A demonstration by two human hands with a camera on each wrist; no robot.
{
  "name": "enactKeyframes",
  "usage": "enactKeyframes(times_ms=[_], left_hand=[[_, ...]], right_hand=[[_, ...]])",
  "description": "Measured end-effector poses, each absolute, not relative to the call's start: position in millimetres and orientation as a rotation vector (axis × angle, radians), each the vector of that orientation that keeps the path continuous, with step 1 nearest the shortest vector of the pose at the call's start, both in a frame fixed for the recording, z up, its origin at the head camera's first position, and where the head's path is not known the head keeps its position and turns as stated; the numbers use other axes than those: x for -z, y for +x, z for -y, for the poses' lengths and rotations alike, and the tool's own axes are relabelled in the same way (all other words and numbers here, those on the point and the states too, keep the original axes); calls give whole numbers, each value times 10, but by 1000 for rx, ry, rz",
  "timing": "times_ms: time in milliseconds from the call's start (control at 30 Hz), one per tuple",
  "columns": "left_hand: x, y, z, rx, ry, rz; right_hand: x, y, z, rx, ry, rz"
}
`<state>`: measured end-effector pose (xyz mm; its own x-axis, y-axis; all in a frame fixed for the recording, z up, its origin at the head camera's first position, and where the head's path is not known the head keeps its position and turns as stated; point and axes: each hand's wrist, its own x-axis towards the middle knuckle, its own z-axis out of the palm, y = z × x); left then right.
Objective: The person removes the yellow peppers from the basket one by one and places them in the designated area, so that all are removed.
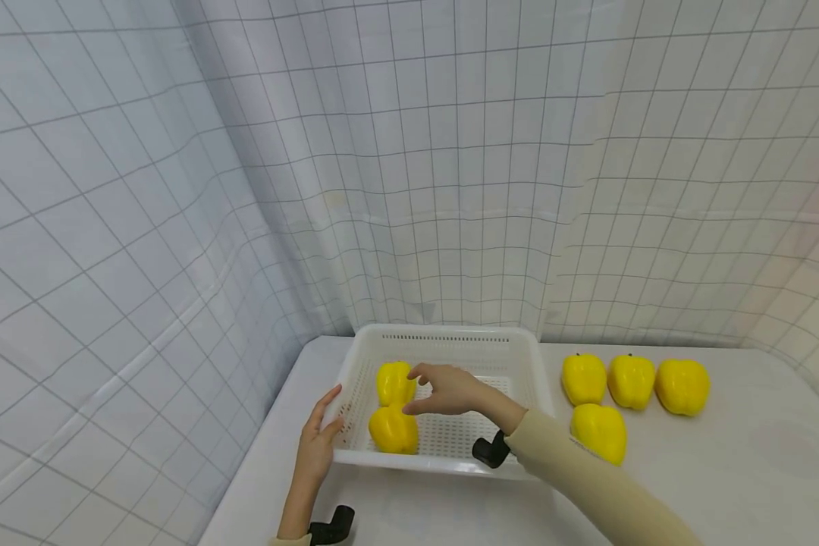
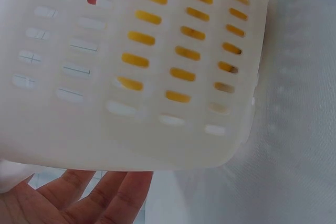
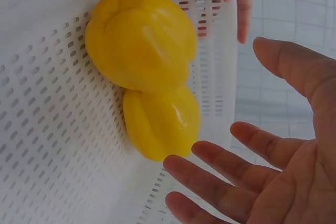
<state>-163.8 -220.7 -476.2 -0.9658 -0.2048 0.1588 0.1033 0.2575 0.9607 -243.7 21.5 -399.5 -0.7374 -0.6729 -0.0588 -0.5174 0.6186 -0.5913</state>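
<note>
A white perforated plastic basket stands on the table with two yellow bell peppers in its left part, a rear pepper and a front pepper, touching each other. My left hand grips the basket's left rim, thumb on the inner side and fingers outside; in the left wrist view its fingers show at the rim. Above the basket, just right of the peppers, my right hand has its fingers spread and holds nothing. The right wrist view shows that hand beside the two peppers.
Right of the basket, on the white table, three yellow bell peppers stand in a back row, one of them a pepper in the middle. Another pepper sits in front, partly behind my right sleeve. A checked white curtain hangs behind the table.
</note>
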Motion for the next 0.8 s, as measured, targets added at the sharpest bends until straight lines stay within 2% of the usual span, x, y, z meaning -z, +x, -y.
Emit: enactKeyframes(times_ms=[433,800], left_hand=[[4760,-1626,2203,1772,92,2286],[4755,-1628,2204,1768,90,2281]], right_hand=[[4096,-2486,39,594,-838,-2501],[4109,-2510,142,645,-723,-2389]])
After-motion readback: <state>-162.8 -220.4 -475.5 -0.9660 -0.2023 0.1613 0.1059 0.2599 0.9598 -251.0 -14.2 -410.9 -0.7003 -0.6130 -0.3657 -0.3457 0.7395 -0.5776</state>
